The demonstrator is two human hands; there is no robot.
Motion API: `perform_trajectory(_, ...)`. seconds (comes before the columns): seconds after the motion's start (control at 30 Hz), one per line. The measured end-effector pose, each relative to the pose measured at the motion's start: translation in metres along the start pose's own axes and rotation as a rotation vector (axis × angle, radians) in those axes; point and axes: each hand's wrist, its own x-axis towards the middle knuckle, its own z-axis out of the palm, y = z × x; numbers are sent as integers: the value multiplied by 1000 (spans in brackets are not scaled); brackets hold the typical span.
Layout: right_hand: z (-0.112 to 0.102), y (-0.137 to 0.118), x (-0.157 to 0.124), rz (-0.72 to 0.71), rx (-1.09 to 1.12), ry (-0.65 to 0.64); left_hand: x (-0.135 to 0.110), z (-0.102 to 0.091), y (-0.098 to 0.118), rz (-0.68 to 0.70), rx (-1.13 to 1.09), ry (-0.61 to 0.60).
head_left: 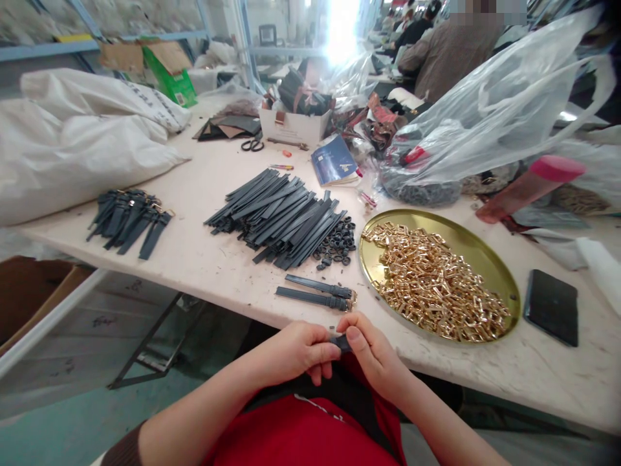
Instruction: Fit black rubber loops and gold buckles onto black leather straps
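Just off the table's front edge, my left hand [310,351] and my right hand [367,349] meet, both closed on one dark strap [343,343]. Fingers cover most of it. Beyond them lie two dark straps with gold buckles [317,294], side by side. Behind these is a heap of dark flat strips [284,217], with a small pile of dark loops [338,243] at its right. A round gold tray [507,285] to the right holds a mass of small gold buckles [436,285].
Finished-looking buckled straps [129,217] lie at the left beside a white sack [82,149]. A black phone [552,306] rests right of the tray. Farther back are a blue booklet [334,160], scissors [252,145], a white box [294,126], a pink-lidded bottle [531,188] and clear plastic bags [485,110].
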Motion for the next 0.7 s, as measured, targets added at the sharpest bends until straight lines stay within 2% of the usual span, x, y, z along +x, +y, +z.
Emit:
perform_trajectory(0.23, -4, 3, 1, -115, -161, -14, -2, -7, 11, -8, 137, -38)
perform_trajectory(0.37, -7, 4, 7, -104, -319, 3, -4, -15, 15, 21, 247, -32)
perform_trajectory(0.57, -12, 3, 11, -110, -477, -141, 4, -5, 5, 23, 139, -10)
perform_trajectory(0.7, -13, 4, 13, -84, -401, -194, 6, -3, 2, -1, 107, 14)
